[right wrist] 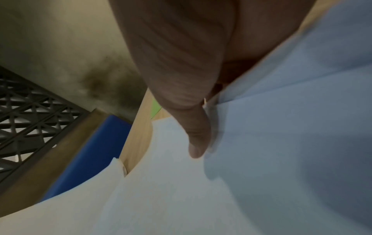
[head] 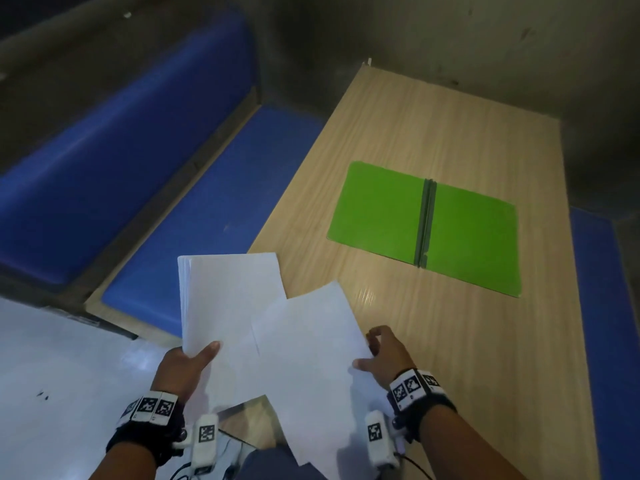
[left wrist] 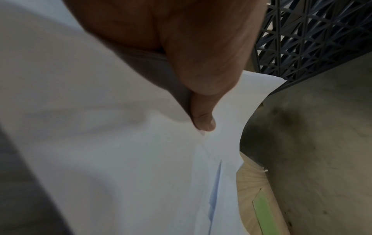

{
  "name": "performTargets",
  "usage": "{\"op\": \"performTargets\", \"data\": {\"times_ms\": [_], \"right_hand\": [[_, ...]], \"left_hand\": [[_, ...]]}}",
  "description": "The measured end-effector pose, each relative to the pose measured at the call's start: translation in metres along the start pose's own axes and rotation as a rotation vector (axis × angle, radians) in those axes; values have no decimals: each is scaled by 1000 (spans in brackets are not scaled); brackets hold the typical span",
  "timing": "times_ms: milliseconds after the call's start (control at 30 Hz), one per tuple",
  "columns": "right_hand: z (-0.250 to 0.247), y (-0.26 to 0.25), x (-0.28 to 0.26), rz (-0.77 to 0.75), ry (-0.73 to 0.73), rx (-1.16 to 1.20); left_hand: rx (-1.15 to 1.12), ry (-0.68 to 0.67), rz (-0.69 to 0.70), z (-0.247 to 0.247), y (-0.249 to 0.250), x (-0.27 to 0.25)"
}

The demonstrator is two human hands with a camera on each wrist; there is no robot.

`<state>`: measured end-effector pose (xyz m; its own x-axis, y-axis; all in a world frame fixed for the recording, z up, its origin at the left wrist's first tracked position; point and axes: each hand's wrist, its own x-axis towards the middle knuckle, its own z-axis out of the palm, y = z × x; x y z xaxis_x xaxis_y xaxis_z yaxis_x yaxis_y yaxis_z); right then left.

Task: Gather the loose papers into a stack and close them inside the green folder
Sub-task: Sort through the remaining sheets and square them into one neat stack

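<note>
A green folder (head: pixel 426 225) lies open and flat on the wooden table (head: pixel 485 341), dark spine in the middle. My left hand (head: pixel 188 363) grips a stack of white papers (head: pixel 228 306) at its near edge, thumb on top, held over the table's left corner. My right hand (head: pixel 384 355) pinches a separate white sheet (head: pixel 311 348) at its right edge; this sheet overlaps the stack. In the left wrist view the thumb (left wrist: pixel 203 122) presses on the papers (left wrist: pixel 141 159). The right wrist view shows a thumb (right wrist: pixel 197 143) on the sheet (right wrist: pixel 281 127). Both hands are near the table's front, well short of the folder.
A blue padded bench (head: pixel 173 188) runs along the table's left side, and a blue cushion (head: pixel 602 341) lies at the right. A grey concrete wall (head: pixel 450 39) stands behind. A white surface (head: pixel 62 393) lies at the lower left. Bare table surrounds the folder.
</note>
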<state>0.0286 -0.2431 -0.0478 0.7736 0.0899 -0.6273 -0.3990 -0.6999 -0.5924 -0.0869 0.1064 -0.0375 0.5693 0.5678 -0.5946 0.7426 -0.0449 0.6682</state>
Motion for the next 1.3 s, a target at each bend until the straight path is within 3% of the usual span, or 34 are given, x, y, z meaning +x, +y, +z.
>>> {"op": "performTargets", "data": {"times_ms": [167,333,433,500,567,767,933,1000,1100,1167,1300], "right_hand": [[-27,30,-13,-45,-56,-9],[-88,53,-51,-148,180,196],[-110,51,-74,-171,285,464],[-115,42,-87,-180,301,707],[-114,34,-94,-211,277,803],[-88,45,-90,-174,296,610],[-60,92,-88,75,267,530],[-55,107,-91,97,300,537],[-62,96,-103,50,420,443],[-73,81,-110,-92,519,407],[-100,47,-113,-321,626,559]], "left_hand": [[-80,15,24,-7,14,1],[-183,106,84,-13,33,4],[-188,67,108,-1,41,3],[-187,-6,116,18,44,-1],[-166,-126,122,45,45,-10],[-27,-555,184,127,64,-78],[120,-688,216,156,64,-105],[136,-712,211,159,65,-109],[-21,-833,123,164,78,-113],[-33,-838,267,170,95,-111],[-26,-614,571,186,134,-111]]}}
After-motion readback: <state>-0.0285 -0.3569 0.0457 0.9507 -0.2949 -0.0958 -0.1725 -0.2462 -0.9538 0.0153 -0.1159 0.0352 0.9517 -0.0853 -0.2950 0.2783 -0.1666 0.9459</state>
